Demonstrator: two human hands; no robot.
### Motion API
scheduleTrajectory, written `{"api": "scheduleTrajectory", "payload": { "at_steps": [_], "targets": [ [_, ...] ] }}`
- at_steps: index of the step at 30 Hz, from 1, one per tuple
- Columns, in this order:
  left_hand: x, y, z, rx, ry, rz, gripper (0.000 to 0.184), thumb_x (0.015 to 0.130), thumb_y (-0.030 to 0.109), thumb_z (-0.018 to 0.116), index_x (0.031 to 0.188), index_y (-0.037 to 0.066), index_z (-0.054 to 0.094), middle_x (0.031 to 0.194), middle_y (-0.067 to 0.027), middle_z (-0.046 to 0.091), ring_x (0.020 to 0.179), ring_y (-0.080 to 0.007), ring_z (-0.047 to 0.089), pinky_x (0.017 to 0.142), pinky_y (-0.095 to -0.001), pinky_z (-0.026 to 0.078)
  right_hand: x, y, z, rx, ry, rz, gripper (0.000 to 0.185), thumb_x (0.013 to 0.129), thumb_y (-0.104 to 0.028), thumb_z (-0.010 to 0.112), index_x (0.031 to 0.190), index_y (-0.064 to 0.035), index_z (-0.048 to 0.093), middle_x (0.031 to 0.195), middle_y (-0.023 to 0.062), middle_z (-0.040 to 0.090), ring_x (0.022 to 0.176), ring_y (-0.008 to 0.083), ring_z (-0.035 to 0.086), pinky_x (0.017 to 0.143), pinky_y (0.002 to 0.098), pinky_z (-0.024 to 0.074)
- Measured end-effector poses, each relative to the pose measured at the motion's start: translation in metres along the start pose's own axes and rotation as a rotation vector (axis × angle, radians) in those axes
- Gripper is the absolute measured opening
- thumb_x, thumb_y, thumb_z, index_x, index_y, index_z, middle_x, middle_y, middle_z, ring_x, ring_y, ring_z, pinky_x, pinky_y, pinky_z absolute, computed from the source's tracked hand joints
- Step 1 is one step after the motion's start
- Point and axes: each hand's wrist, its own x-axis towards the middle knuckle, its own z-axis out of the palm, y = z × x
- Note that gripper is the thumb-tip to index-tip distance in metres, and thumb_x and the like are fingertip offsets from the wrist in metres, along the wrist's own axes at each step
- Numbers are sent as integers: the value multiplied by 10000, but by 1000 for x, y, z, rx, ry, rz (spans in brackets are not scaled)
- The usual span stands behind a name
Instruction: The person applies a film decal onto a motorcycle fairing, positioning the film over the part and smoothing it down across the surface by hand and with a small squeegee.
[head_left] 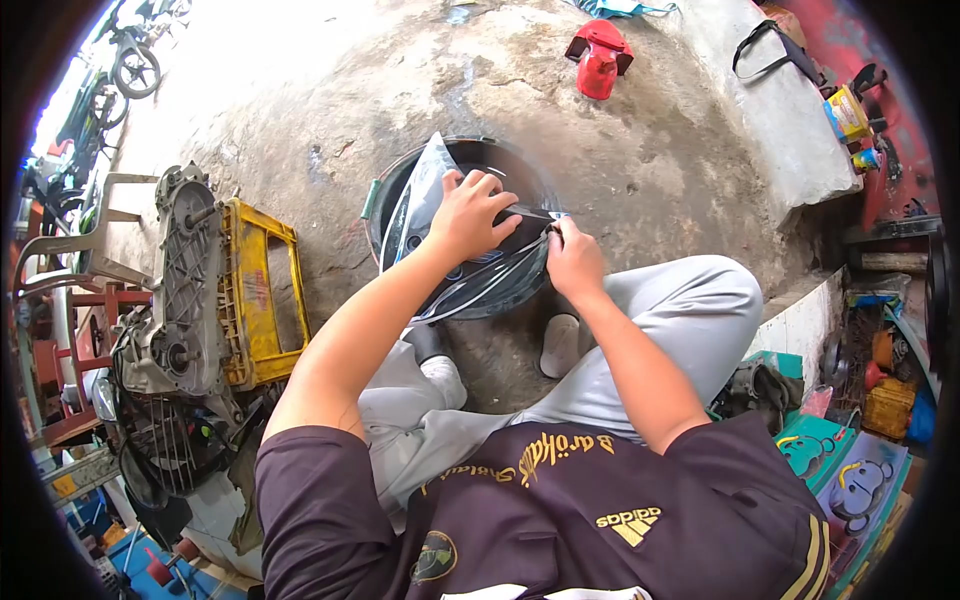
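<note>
Concrete floor (680, 165) bears a black tub (508, 165) where half-curled hands (468, 215) (577, 262) grip a glossy piece (427, 190).

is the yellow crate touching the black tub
Apart. The head view shows it: a strip of bare concrete floor lies between the yellow crate and the black tub.

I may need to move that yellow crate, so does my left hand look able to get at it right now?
Probably yes: bare floor separates the yellow crate from the black basin, where your left hand is presently busy.
</note>
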Motion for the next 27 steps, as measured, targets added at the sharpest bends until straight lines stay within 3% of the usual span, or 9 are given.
{"api": "scheduleTrajectory", "payload": {
  "at_steps": [3,7,17,21,24,27],
  "targets": [
    [0,0,2,1,12,-1,293,905,399,786,1104,184,802,1101,-35,665,1143,-246,603,1058,-547,335,9,11,2,43,104,8,171,999,-186,627,1109,-69,685,930,250,756,901,476,727,790,579,557],
    [2,-1,1,7,2,3,291,906,396,784,1101,181,802,1111,-35,668,1147,-242,605,1056,-544,337,0,-2,-1,-27,-10,5,168,992,-164,624,1106,-55,683,936,258,753,898,479,726,797,581,556],
    [1,0,-1,10,4,1,304,904,401,786,1107,175,800,1110,-34,681,1155,-240,607,1058,-542,337,6,10,4,-16,31,37,169,1011,-180,617,1130,-71,668,902,264,746,872,487,724,770,597,551],
    [0,0,1,-3,-10,-5,307,907,401,783,1115,175,796,1124,-38,678,1168,-242,602,1068,-556,335,1,2,-1,-76,-5,-68,142,1013,-183,616,1093,-73,656,874,265,740,844,491,722,748,600,548],
    [0,-1,2,-1,-20,-10,304,911,399,780,1121,179,794,1138,-40,672,1180,-245,598,1077,-568,331,9,13,4,2,90,-16,152,1020,-181,598,1111,-63,627,878,266,739,851,488,723,748,601,549],
    [1,0,2,8,-32,-17,299,913,394,777,1125,183,792,1148,-41,667,1182,-248,597,1080,-571,329,2,7,6,-83,-8,-1,155,1010,-151,603,1132,-56,610,881,266,738,859,493,721,755,602,546]
  ]
}}
